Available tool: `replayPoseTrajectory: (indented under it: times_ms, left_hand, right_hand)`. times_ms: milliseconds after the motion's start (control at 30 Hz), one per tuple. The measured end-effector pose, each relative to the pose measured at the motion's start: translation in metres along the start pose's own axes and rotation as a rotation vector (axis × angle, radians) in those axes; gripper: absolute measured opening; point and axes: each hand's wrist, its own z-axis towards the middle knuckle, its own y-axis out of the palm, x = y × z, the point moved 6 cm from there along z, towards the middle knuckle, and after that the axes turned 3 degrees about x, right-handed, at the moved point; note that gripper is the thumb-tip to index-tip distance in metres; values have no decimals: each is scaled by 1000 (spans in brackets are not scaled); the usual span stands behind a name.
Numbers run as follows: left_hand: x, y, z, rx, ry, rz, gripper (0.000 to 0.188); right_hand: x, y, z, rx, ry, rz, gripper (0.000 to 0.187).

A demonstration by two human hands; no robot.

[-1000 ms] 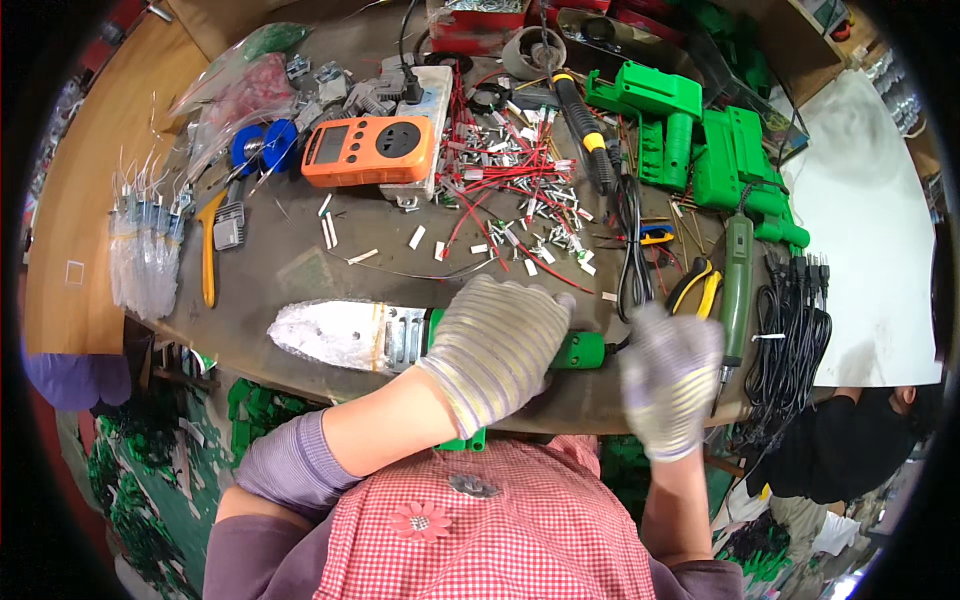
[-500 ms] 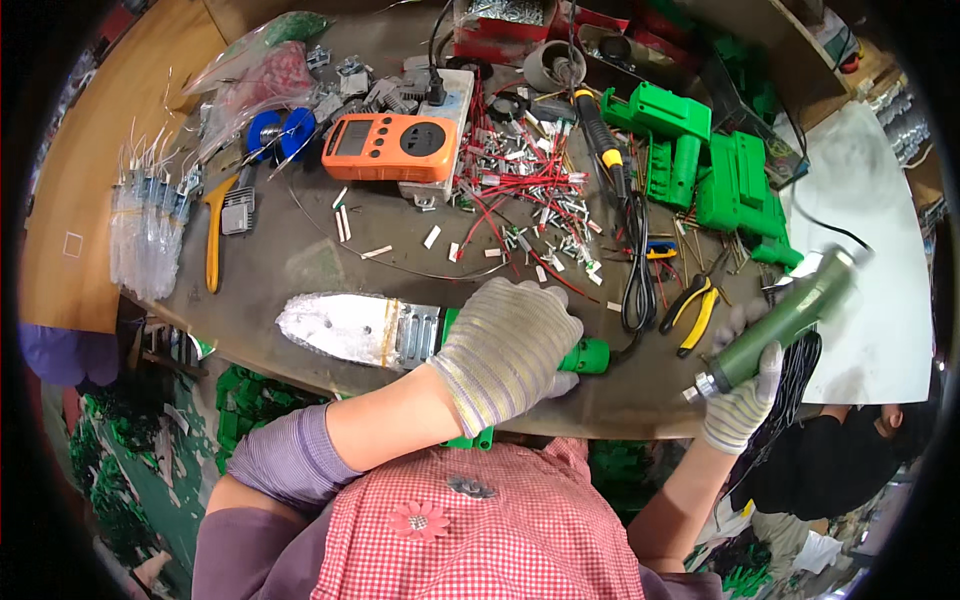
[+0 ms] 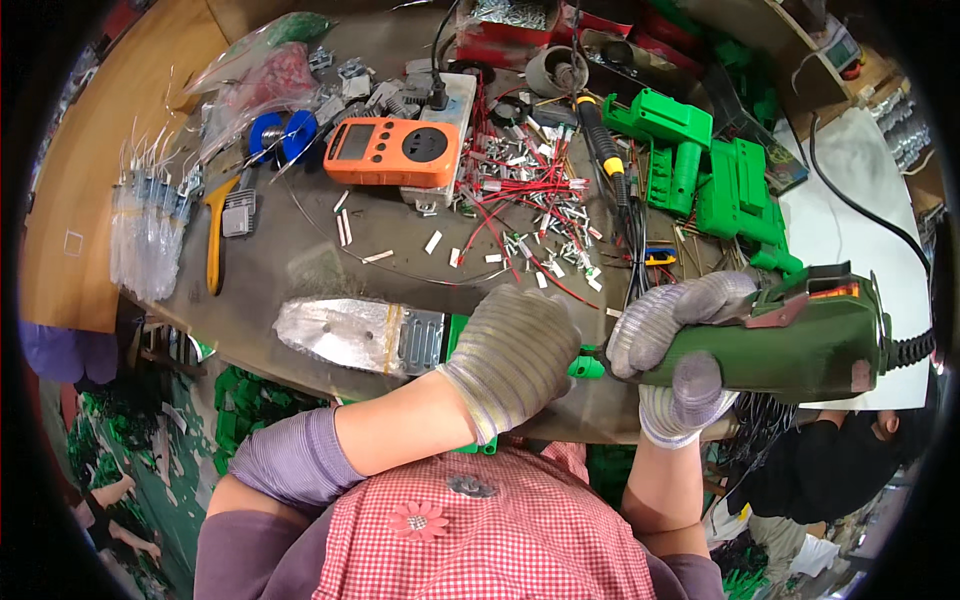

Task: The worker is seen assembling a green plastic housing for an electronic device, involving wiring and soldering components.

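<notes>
My left hand (image 3: 515,355), in a striped glove, is wrapped around the green plastic body of a hand tool lying across the table edge. Out of its left side comes a flat metal plate (image 3: 345,330) in clear film, with a yellowish band round it. The tool's green end (image 3: 586,365) shows past my fingers. My right hand (image 3: 670,325), gloved as well, grips a dark green electric screwdriver (image 3: 790,350) held level. Its front end points left at the green end, close to it; my fingers partly cover that front, so contact cannot be made out.
An orange multimeter (image 3: 390,152) sits behind, beside scattered red wires and small metal parts (image 3: 545,190). Green plastic housings (image 3: 740,190) stand at the back right, near a soldering iron (image 3: 603,150). Yellow-handled cutters (image 3: 217,235) and bagged parts (image 3: 150,235) lie at left.
My right hand has brought the electric screwdriver leftward and turned it from tilted to level, its front now beside the hand tool's green end. My left hand has stayed nearly in place.
</notes>
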Motion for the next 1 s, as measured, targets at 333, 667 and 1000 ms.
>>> replayPoseTrajectory:
  times_ms: [333, 667, 1000]
  left_hand:
    - [1, 4, 1, 42, -2, 5, 32]
    - [2, -2, -4, 107, 10, -33, 39]
    - [3, 1, -3, 93, -33, -2, 42]
  right_hand:
    - [21, -27, -13, -45, 40, -377, 37]
    - [31, -41, -23, 284, 37, 33, 53]
    - [30, -22, -8, -142, 142, -5, 69]
